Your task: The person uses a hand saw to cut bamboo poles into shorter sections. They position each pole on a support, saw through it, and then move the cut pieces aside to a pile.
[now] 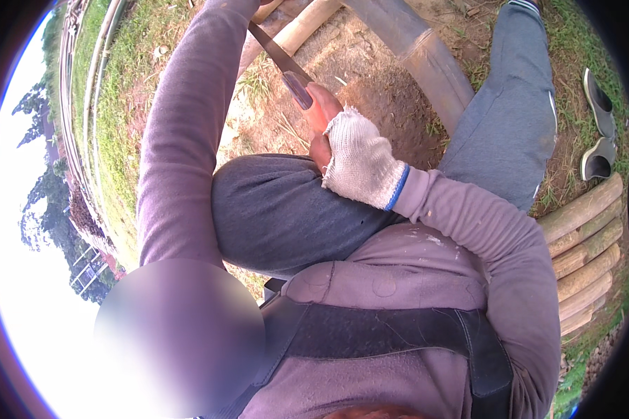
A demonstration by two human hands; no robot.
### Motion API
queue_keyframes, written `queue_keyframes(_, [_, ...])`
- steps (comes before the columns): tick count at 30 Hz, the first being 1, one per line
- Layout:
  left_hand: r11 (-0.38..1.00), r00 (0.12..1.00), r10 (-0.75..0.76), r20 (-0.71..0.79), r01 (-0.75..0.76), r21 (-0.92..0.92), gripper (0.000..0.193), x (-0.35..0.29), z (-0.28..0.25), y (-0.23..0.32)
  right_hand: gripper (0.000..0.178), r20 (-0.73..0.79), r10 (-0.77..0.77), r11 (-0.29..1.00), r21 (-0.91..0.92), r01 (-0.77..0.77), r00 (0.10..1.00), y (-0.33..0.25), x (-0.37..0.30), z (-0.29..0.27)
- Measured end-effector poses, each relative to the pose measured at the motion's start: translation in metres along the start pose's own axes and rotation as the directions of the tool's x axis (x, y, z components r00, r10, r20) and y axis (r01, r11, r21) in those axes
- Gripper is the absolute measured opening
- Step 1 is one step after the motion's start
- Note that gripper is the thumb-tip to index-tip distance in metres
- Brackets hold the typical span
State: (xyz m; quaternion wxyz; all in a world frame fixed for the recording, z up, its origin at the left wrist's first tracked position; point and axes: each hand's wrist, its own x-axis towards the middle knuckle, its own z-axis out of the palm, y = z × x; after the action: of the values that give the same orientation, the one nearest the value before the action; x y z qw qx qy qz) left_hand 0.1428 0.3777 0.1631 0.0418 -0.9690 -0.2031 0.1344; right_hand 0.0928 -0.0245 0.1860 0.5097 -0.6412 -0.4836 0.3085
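Observation:
My right hand (356,153) wears a white knit glove with a blue cuff edge, and bare fingers stick out of it. Those fingers are closed round the reddish handle of a long-bladed knife (278,54), just beyond my bent knee. From the handle, the dark narrow blade slants up and left toward my left forearm. Only a sliver of my left hand (262,5) shows at the top edge; its fingers are cut off from view. Beside it lie pale round poles (311,26), which look like bamboo or wood.
A thick grey-brown bamboo pole (426,56) crosses the ground ahead, beside my outstretched leg (500,112). Several stacked poles (587,244) lie at the right, with a pair of sandals (599,126) above them. Long thin poles (94,84) run along the grass at far left.

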Motion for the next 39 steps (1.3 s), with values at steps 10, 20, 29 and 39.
queue_keyframes(10, [0.998,0.998,0.054,-0.034,-0.055,-0.030,0.044,0.000,0.002,-0.003,0.071,0.019,0.135,0.986,0.093,-0.136,0.991,-0.013,0.030,-0.010])
queue_keyframes(20, [1.000,1.000,0.014,0.005,-0.014,-0.015,0.045,0.005,0.000,0.000,0.080,0.060,0.183,0.983,-0.008,-0.183,0.981,-0.016,0.054,-0.003])
queue_keyframes(29, [0.999,0.999,0.041,0.001,-0.041,0.001,0.044,0.001,0.004,-0.002,0.081,0.145,0.190,0.979,0.042,-0.198,0.971,-0.012,0.052,-0.014])
queue_keyframes(39, [0.999,1.000,0.024,-0.009,-0.025,-0.043,0.044,0.001,0.008,-0.005,0.088,0.114,0.169,0.985,-0.042,-0.165,0.979,-0.016,0.019,-0.030])
